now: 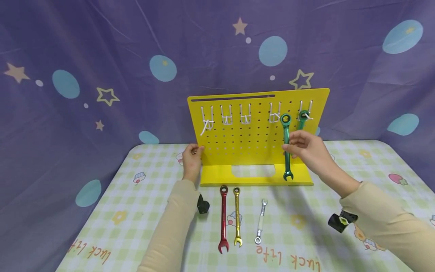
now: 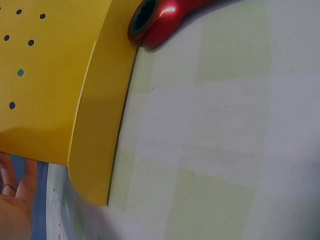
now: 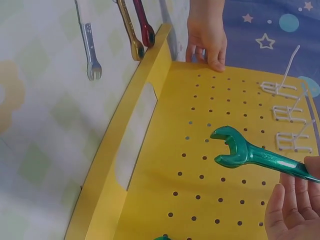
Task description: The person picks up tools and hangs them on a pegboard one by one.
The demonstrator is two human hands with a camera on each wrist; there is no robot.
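My right hand (image 1: pixel 307 149) pinches a green combination wrench (image 1: pixel 287 151) by its shaft, ring end up, in front of the yellow pegboard (image 1: pixel 238 143). Its ring is just right of and below a white hook (image 1: pixel 274 113); whether they touch I cannot tell. In the right wrist view, the wrench's open end (image 3: pixel 232 147) points away from the fingers. A second green wrench (image 1: pixel 303 115) hangs from the far-right hook, partly hidden by my right hand. My left hand (image 1: pixel 192 160) holds the board's left edge, some fingers behind it.
On the checked tablecloth before the board lie a red wrench (image 1: pixel 223 221), a gold wrench (image 1: pixel 237 217) and a small silver wrench (image 1: pixel 261 223). Three more white hooks (image 1: pixel 226 117) stick out from the board's left half. A purple curtain (image 1: pixel 119 56) hangs behind the table.
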